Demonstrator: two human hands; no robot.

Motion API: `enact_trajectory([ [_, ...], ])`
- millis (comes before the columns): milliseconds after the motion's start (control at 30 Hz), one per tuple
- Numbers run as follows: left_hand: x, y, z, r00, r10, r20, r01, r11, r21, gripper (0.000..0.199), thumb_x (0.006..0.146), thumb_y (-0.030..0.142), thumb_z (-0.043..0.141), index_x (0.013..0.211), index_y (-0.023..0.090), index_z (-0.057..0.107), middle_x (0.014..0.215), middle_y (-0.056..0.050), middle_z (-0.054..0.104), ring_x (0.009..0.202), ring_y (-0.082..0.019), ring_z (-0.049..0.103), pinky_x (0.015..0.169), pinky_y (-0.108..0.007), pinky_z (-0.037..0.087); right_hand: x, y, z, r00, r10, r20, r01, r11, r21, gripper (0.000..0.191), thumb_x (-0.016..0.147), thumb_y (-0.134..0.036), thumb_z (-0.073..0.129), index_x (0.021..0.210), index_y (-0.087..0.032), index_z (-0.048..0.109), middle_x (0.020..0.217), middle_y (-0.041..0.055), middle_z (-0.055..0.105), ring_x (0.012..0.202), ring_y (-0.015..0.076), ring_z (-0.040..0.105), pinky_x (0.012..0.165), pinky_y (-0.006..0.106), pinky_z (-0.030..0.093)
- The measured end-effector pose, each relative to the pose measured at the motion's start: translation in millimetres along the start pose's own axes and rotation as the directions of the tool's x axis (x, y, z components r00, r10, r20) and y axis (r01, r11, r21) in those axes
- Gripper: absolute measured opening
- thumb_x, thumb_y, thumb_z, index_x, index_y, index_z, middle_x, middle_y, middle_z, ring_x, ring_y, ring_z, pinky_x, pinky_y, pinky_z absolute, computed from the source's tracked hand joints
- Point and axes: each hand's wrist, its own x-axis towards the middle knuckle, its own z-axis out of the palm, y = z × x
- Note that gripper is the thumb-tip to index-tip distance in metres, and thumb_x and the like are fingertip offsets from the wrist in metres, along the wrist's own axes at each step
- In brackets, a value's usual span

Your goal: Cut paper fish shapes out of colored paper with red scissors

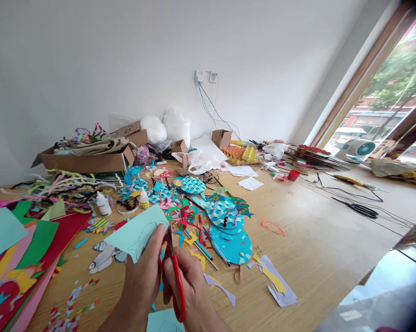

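My left hand [144,272] grips a sheet of light blue paper [133,235], thumb on top, with a pencilled outline drawn on it. In my right hand [190,281] is a pair of red-handled scissors [179,286], fingers wrapped round the handles. The dark blades [170,237] point away from me at the paper's right edge; I cannot tell how far apart they are. Below my hands lies another light blue piece of paper [164,321] with pencil lines. Left of my left hand sit grey-white paper fish cut-outs [102,260].
Stacked coloured paper [52,235] covers the left side. Glue bottles [103,204], pipe cleaners [69,184] and blue paper discs [234,244] are spread ahead. Purple and yellow scraps [277,279] lie to the right. Black scissors [358,209] and a small fan [356,150] are farther right.
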Motion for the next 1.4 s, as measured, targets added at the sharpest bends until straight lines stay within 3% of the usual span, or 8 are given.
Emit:
enact_trajectory([
  [267,-1.5,1.9,2.1,0.999,-0.021,0.031,0.020,0.999,0.032,0.025,0.068,0.041,0.066,0.059,0.019,0.063,0.056,0.002,0.064,0.056,-0.016,0.062,0.053,-0.025,0.049,-0.8,0.1,-1.9,1.000,0.024,-0.007,-0.024,1.000,-0.009,0.055,0.076,-0.071,0.047,0.058,-0.018,0.044,0.043,-0.0058,0.039,0.035,0.0050,0.034,0.034,0.015,0.030],
  [700,-2.0,-2.4,3.7,0.995,0.086,0.045,-0.088,0.995,0.049,0.018,0.071,0.037,0.066,0.070,0.019,0.066,0.074,-0.002,0.070,0.072,-0.020,0.065,0.064,-0.027,0.052,0.4,3.7,-2.3,0.999,0.038,-0.014,-0.038,0.999,0.006,0.059,0.073,-0.076,0.047,0.058,-0.019,0.043,0.041,-0.0070,0.038,0.033,0.0048,0.033,0.032,0.015,0.029],
  [1033,-6.3,4.8,9.2,0.997,0.053,0.061,-0.054,0.999,0.008,0.019,0.069,0.036,0.066,0.063,0.019,0.063,0.061,0.001,0.065,0.062,-0.018,0.063,0.058,-0.025,0.050,-2.5,5.5,-5.6,1.000,-0.004,-0.011,0.003,1.000,-0.030,0.056,0.079,-0.071,0.045,0.058,-0.019,0.042,0.043,-0.0067,0.037,0.035,0.0047,0.034,0.033,0.014,0.028],
  [1400,-3.9,0.6,8.7,1.000,0.020,0.023,-0.019,1.000,-0.004,0.021,0.066,0.039,0.067,0.069,0.018,0.066,0.068,-0.001,0.070,0.066,-0.019,0.065,0.063,-0.027,0.051,-2.6,7.2,-8.7,1.000,-0.010,0.004,0.010,0.998,-0.066,0.055,0.079,-0.072,0.042,0.061,-0.020,0.041,0.044,-0.0065,0.037,0.035,0.0060,0.035,0.034,0.016,0.028],
])
